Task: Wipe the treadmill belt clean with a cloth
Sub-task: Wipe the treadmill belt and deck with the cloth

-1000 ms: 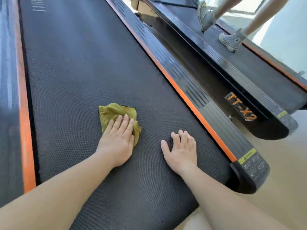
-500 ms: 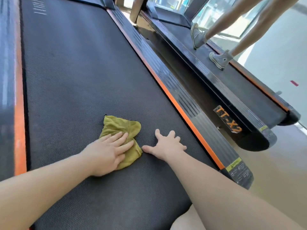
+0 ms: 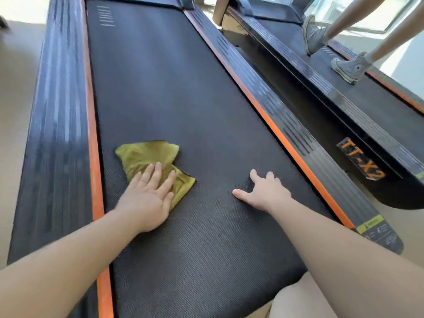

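Head view. Black textured treadmill belt [image 3: 174,106] runs away from the camera, flanked by dark ribbed side rails with orange inner stripes: left rail [image 3: 59,115], right rail [image 3: 296,131].

Crumpled olive-yellow cloth [image 3: 146,157] lies flat on the belt, on its left half, near the left orange stripe but not touching it. Left hand [image 3: 149,198] lies palm-down on the cloth's near edge, fingers straight and close together, pressing it to the belt; nothing is curled round the fabric. The far part of the cloth sticks out past the fingertips.

Right hand [image 3: 263,191] rests on bare belt to the right of the cloth, well apart from it, fingers spread, thumb out to the left. It holds nothing.

Near end of the right rail carries a yellow-green warning label [image 3: 372,223].

To the right, a second dark treadmill [image 3: 358,104] with orange "TT-X2" lettering [image 3: 361,159] on its side. Another person's legs in grey canvas sneakers [image 3: 348,66] stand on it. Beige floor [image 3: 16,99] at left.
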